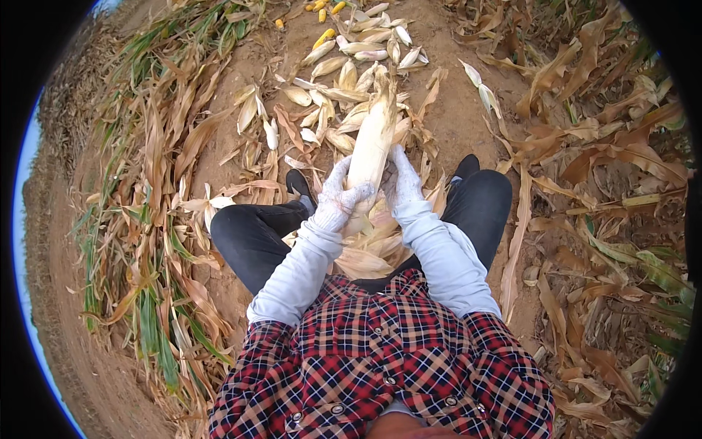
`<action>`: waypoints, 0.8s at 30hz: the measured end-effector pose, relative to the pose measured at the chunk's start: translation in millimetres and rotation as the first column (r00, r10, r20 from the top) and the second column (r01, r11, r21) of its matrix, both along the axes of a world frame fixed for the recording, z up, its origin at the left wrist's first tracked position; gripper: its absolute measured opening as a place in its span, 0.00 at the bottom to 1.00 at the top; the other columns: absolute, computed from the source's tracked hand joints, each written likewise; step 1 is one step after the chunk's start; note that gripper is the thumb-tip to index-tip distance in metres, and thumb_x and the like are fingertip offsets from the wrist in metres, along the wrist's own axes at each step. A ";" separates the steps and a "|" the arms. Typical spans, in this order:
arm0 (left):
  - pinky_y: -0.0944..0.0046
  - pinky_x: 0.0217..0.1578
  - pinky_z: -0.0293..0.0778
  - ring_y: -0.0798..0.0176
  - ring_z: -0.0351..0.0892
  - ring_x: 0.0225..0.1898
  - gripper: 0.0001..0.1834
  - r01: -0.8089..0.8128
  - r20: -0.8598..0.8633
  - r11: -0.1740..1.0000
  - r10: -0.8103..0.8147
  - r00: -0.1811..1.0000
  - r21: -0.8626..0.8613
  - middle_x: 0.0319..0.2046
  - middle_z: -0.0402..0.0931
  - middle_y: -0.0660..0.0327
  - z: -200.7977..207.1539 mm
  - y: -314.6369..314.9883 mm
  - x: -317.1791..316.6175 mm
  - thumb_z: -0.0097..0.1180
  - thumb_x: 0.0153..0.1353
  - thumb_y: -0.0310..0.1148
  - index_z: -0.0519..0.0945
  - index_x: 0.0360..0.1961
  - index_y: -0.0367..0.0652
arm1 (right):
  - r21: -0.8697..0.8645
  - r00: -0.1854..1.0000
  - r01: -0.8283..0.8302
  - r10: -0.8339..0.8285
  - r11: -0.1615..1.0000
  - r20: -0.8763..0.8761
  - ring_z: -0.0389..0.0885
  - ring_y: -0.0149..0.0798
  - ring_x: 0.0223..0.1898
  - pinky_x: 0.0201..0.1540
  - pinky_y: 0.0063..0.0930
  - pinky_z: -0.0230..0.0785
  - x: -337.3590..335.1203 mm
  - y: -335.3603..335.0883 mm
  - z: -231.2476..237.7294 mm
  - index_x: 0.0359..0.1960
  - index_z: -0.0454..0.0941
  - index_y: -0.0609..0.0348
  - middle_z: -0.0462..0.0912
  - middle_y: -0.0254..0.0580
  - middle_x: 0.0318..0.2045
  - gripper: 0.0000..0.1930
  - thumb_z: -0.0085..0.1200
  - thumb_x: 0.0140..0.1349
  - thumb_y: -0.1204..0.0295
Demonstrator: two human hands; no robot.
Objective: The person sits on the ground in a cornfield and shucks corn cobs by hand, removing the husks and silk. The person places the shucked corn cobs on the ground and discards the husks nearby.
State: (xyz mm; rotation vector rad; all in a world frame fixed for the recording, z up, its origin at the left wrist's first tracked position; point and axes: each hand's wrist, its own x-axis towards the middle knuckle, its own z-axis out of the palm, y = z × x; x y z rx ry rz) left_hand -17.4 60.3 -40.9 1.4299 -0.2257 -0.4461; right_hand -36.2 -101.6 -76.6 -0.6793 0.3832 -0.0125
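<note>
An ear of corn in pale husk stands tilted up between my hands, its dry tip pointing away from me. My left hand, in a whitish glove, is wrapped round its lower left side, the thumb lying across the front. On the other side my right hand, gloved too, is closed against the lower right of the ear; part of its fingers is hidden behind the husk. Loose dry husks lie between my legs, just below both hands.
Beyond my hands, a heap of husk-covered ears lies on bare soil. Several husked yellow ears are at its far left. Dry stalks and leaves line the left and right. My bent knees flank the husks.
</note>
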 end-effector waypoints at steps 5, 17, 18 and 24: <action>0.57 0.61 0.76 0.59 0.78 0.58 0.37 0.098 0.112 0.992 -0.107 0.988 0.084 0.58 0.78 0.54 -1.7 -13.2 -9.0 0.72 0.56 0.34 0.73 0.66 0.33 | 0.364 0.972 -0.107 0.019 0.925 0.235 0.85 0.57 0.53 0.57 0.54 0.82 6.5 9.2 -29.3 0.69 0.69 0.68 0.82 0.61 0.55 0.43 0.35 0.75 0.36; 0.66 0.50 0.76 0.69 0.78 0.43 0.09 -0.032 0.168 0.990 0.008 0.986 0.137 0.41 0.83 0.60 7.4 -5.8 -4.1 0.68 0.64 0.29 0.82 0.39 0.35 | 0.387 0.973 -0.150 0.065 0.910 0.223 0.86 0.52 0.49 0.51 0.45 0.84 5.9 5.4 -10.7 0.67 0.70 0.60 0.82 0.56 0.54 0.40 0.36 0.76 0.34; 0.66 0.49 0.76 0.69 0.78 0.42 0.09 -0.029 0.176 0.984 -0.003 0.984 0.174 0.40 0.83 0.61 5.6 -4.2 -3.0 0.68 0.64 0.29 0.82 0.38 0.35 | 0.397 0.973 -0.162 0.078 0.903 0.219 0.86 0.50 0.48 0.50 0.42 0.84 7.3 4.4 -11.9 0.66 0.71 0.58 0.83 0.54 0.52 0.38 0.38 0.76 0.35; 0.67 0.38 0.74 0.71 0.75 0.34 0.06 -0.123 0.237 0.968 0.069 0.969 0.221 0.32 0.79 0.65 15.5 -2.1 -17.0 0.65 0.67 0.29 0.82 0.40 0.37 | 0.428 0.993 -0.004 -0.046 0.904 0.106 0.82 0.47 0.55 0.62 0.46 0.76 -0.4 5.0 -4.6 0.67 0.71 0.54 0.83 0.49 0.54 0.33 0.49 0.74 0.40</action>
